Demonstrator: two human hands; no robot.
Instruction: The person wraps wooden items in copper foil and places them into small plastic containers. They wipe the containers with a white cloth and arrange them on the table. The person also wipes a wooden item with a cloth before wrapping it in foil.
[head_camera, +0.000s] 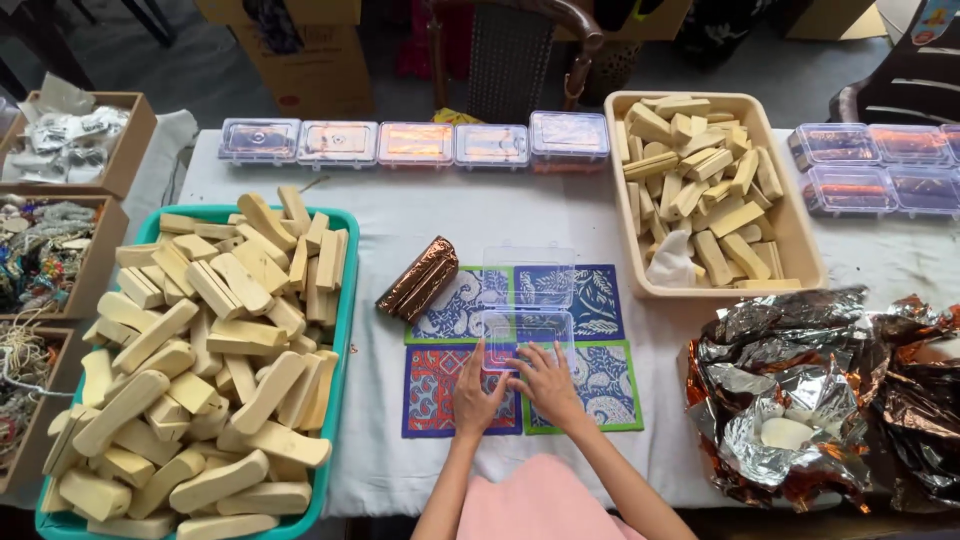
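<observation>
An open clear plastic box (527, 305) lies on patterned blue and red cloth mats (590, 300) in the middle of the white-covered table. My left hand (476, 395) rests flat on the red mat just below the box, fingers near its front edge. My right hand (545, 382) touches the front edge of the box's lower half with spread fingers. A brown foil-wrapped bar (417, 279) lies tilted to the left of the box.
A green tray (341, 330) heaped with pale wooden blocks fills the left. A beige tray (790, 235) of similar blocks stands back right. Closed clear boxes (415, 143) line the back edge. Crumpled foil sheets (820, 390) lie right. Cardboard boxes (75, 140) sit far left.
</observation>
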